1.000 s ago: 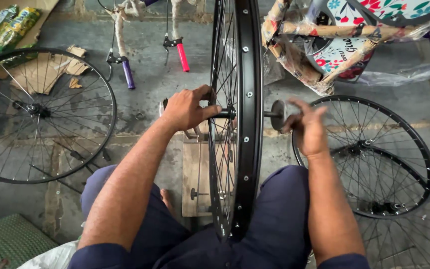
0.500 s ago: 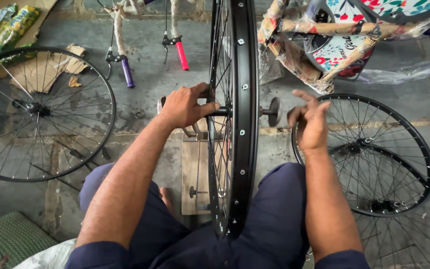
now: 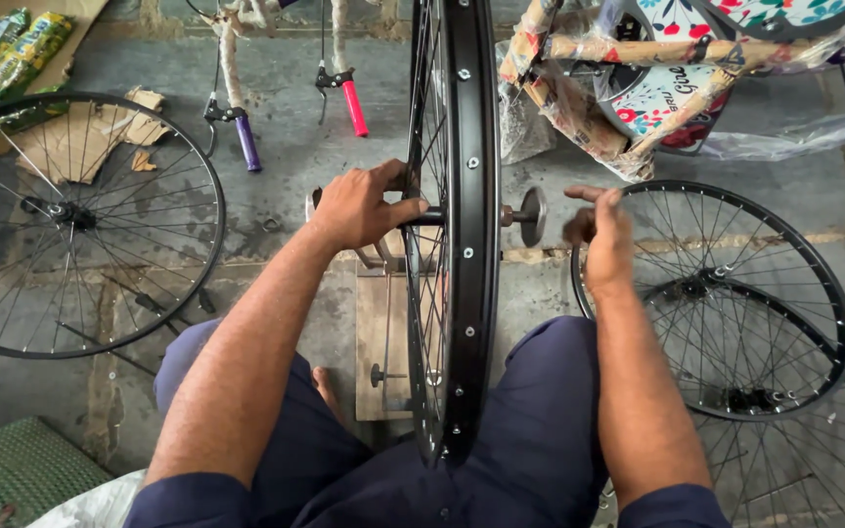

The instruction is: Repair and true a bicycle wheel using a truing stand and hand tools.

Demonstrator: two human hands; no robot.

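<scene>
Standing upright between the person's knees, a black bicycle wheel is seen edge-on, its rim running from the top of the view down to the lap. Wheel sits over a small wooden stand on the concrete floor.

Left hand: closed around the axle end on the wheel's left side, thumb pointing toward the rim. Right hand: open, fingers loosely spread, blurred, just beside the round disc at the right axle end but apart from it; holds nothing.

Handling judgement: rim looks stiff and rigid; spokes thin, likely to bend or lose tension if gripped hard. Whole wheel probably light to moderate in weight. Painted rim smooth, possibly slippery. Best hold: both axle ends, which leaves the rim free to turn; second choice, the rim's outer edge between spoke nipples.

Surroundings: another spoked wheel flat on the floor to the left; two overlapping wheels to the right; pink grip and purple grip ahead; a paper-wrapped bicycle frame at upper right.
</scene>
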